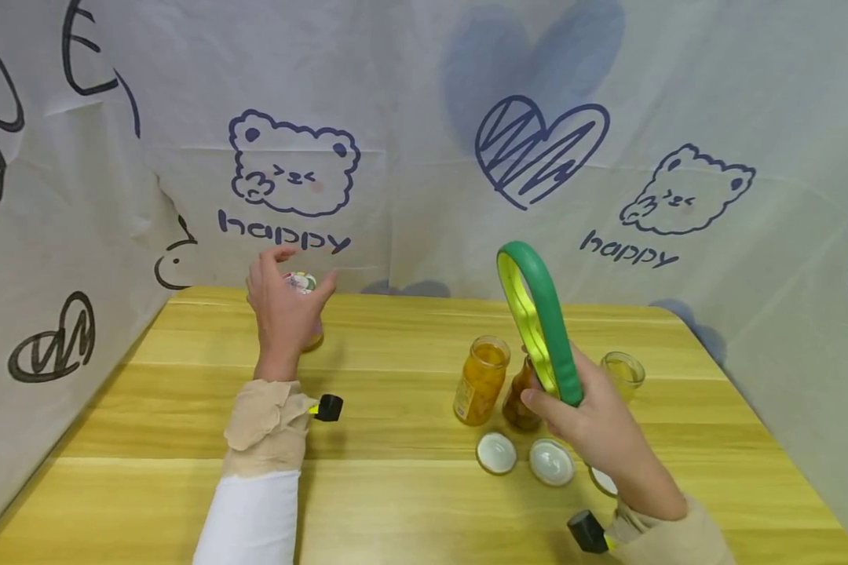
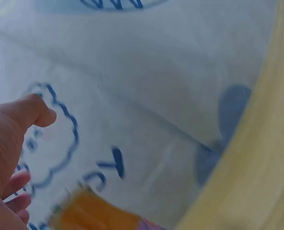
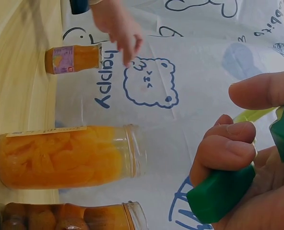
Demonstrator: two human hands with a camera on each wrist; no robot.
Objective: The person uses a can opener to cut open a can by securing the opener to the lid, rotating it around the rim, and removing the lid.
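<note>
My left hand hovers with spread fingers over a small capped jar at the back left of the table. In the left wrist view the blurred orange jar lies below the thumb, apart from it. The right wrist view shows this jar's purple label. My right hand grips a green and yellow loop-shaped jar opener, held up above the other jars. Under it stand an uncapped jar of orange fruit pieces and a jar of round brown pieces, partly hidden by the right hand in the head view.
Another uncapped glass jar stands behind the right hand. In front of the jars lie a lid, a second lid and a third lid, partly covered. A drawn-on white sheet hangs behind the wooden table.
</note>
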